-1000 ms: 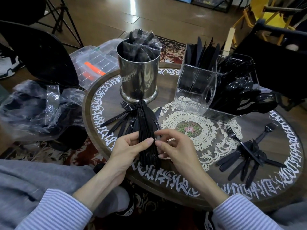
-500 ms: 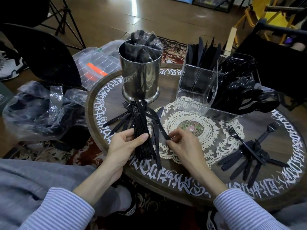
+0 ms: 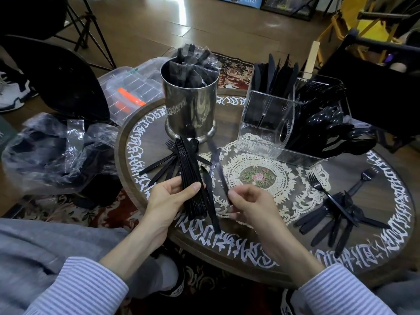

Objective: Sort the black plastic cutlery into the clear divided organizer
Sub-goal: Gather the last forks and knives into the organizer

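- A flat stack of glossy black plastic knives [image 3: 189,178] is clasped by the left hand [image 3: 169,198].
- One slim knife [image 3: 217,165] is pinched by the right hand [image 3: 248,206].
- The clear ribbed organizer [image 3: 261,142] sits on the round counter [image 3: 386,185].

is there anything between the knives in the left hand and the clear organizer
Nothing tall blocks the way. The left hand grips the stack of knives near the table's front edge, and the organizer stands to the far right. Between them are only the flat doily and one blurred knife pinched by the right hand.
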